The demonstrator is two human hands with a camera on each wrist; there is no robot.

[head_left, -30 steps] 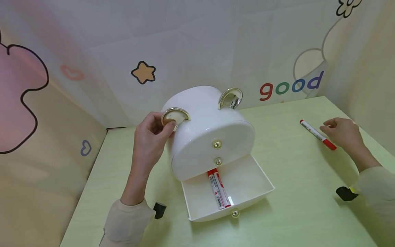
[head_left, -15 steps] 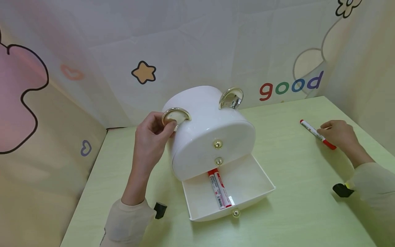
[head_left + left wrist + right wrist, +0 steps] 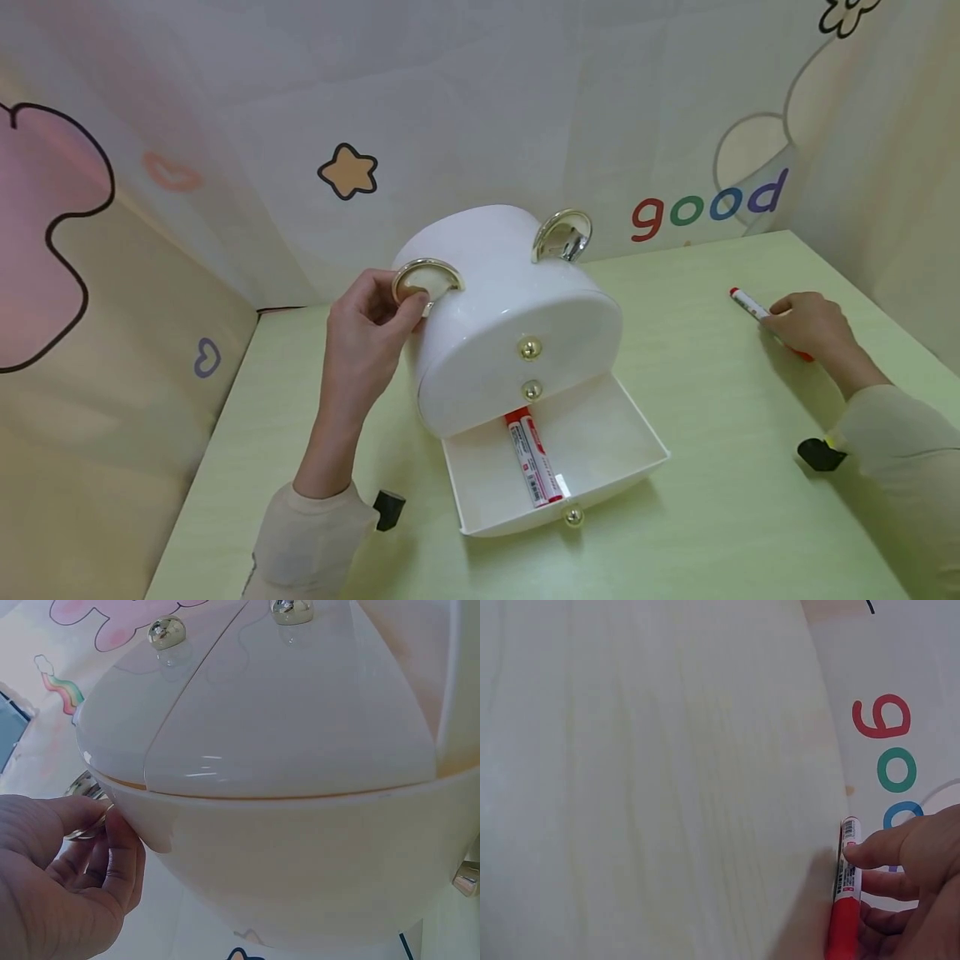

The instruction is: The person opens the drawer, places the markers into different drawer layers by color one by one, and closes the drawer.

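Note:
A white storage box (image 3: 517, 367) with gold ear-shaped handles has its bottom drawer (image 3: 611, 450) pulled out. My left hand (image 3: 366, 333) pinches the left gold ear (image 3: 438, 279) between thumb and fingers; the left wrist view shows the same grip beside the box's side wall. Two red-capped markers (image 3: 534, 462) lie side by side in the drawer. On the table at the right, my right hand (image 3: 813, 325) has thumb and fingers about a white marker with a red cap (image 3: 844, 922). The hand covers part of its barrel in the head view.
The light green table (image 3: 720, 517) meets a printed fabric backdrop (image 3: 480, 108) at its back and sides. The right gold ear (image 3: 562, 237) sticks up from the box. Black wrist-worn pieces (image 3: 388, 510) hang close above the table.
My right hand has moved left over the loose marker, and its thumb and fingers have closed about it. The left hand, the box and the drawer stay as they were.

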